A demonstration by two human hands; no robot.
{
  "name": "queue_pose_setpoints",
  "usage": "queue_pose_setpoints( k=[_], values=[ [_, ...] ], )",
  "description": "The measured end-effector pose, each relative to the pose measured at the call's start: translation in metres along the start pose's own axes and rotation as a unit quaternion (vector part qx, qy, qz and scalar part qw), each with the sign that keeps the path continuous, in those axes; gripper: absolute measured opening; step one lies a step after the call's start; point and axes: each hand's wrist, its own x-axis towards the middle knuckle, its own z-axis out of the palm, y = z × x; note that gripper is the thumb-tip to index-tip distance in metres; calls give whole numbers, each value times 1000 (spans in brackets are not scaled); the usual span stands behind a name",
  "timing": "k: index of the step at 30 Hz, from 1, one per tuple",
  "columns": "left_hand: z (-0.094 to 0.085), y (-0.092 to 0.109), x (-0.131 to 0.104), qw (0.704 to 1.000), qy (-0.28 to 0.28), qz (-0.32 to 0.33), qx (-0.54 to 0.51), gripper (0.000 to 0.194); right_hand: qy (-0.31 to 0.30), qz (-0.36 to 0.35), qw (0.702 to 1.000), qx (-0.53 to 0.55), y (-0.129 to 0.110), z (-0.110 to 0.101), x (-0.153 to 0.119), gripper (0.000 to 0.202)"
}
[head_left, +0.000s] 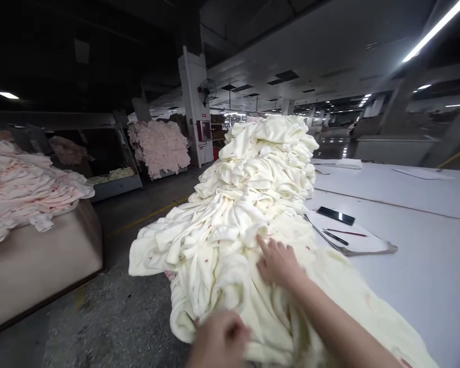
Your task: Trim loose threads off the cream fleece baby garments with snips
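A tall heap of cream, soft-looking cloth pieces (253,179) with small reddish marks lies in front of me, its near folds hanging over the table's left edge. My right hand (279,260) rests on the near part of the heap, index finger stretched out against a fold and the other fingers loosely bent, with no grip on the cloth. Low in the view, my left hand (220,337) is blurred by motion. Its fingers are curled in, close to the hanging cloth; whether anything is between them is hidden.
On the white table (425,245) to the right lie a dark phone (336,215), a black pen (335,237), a red pencil (345,232) and a flat pattern-like sheet (368,246). A beige bin (49,266) heaped with pinkish cloth (26,184) stands left, across the floor.
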Motion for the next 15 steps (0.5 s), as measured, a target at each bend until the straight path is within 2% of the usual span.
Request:
queue_pose_setpoints(
  k=[2, 4, 6, 9, 12, 15],
  values=[
    [-32, -11, 22, 994, 87, -14, 66, 35, -11, 24, 1000, 1, -8, 22, -3, 54],
    [-51, -17, 46, 983, 101, 14, 151, 32, -8, 30, 1000, -1, -12, 38, -18, 53],
    [-51, -17, 64, 964, 83, 60, 245, 44, -5, 33, 999, -4, -12, 46, -43, 56],
    [-34, -9, 83, 936, 41, 102, 335, 66, -10, 34, 999, -6, -1, 49, -86, 64],
    [-25, -3, 102, 929, 23, 81, 361, 78, -7, 22, 1000, 1, 21, 47, -137, 57],
    [-41, -4, 123, 927, 18, 26, 374, 78, 20, -19, 1000, 14, 53, 38, -202, 48]
  ],
)
